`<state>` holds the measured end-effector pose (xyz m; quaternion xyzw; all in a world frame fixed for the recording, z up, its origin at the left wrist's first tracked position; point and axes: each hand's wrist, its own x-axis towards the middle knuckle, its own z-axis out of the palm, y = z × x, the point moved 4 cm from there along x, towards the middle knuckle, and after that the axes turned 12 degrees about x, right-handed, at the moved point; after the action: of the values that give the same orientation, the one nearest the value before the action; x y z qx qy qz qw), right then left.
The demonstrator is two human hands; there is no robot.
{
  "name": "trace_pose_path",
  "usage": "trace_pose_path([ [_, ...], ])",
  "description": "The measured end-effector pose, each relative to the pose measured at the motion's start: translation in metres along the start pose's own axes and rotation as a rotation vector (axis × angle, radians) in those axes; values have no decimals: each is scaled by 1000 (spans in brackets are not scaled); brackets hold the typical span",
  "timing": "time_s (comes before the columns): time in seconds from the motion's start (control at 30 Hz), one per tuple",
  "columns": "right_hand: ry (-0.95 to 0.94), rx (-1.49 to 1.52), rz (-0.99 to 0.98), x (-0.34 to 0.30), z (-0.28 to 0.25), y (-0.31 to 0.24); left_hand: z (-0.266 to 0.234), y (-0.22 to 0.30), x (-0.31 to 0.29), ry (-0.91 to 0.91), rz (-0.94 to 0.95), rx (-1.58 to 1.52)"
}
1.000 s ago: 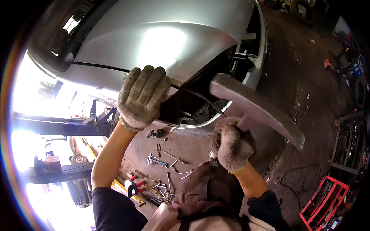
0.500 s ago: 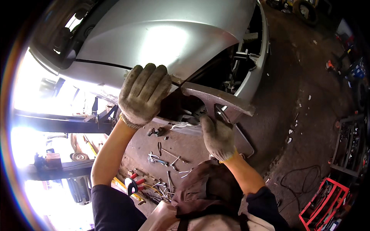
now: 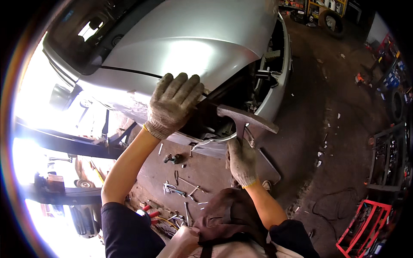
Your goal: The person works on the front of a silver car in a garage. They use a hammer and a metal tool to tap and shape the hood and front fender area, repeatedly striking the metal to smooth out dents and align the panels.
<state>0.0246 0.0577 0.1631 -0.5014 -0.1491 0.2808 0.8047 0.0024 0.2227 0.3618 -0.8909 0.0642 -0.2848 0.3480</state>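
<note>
From my remote station I log a brown floor. Left of centre, below the middle: a teal-and-black power tool and a blue-handled hand tool, lying apart. Lower right: a loosely looped dark cable. Right of centre: scattered white scraps.

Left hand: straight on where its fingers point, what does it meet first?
Likely the silver hood, directly ahead of the left hand. Depth is unclear; they may already touch.
</note>
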Motion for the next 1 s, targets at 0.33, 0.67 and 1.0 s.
trace_pose_path([
  [0.33,214,715,390,-54,36,34,15,-55,-33,-9,-100,36],
  [0.67,338,-462,-749,-13,73,-5,15,-42,-34,91,-180,78],
  [1.0,364,-643,-982,-11,66,-10,19,-44,-40,38,-203,146],
])
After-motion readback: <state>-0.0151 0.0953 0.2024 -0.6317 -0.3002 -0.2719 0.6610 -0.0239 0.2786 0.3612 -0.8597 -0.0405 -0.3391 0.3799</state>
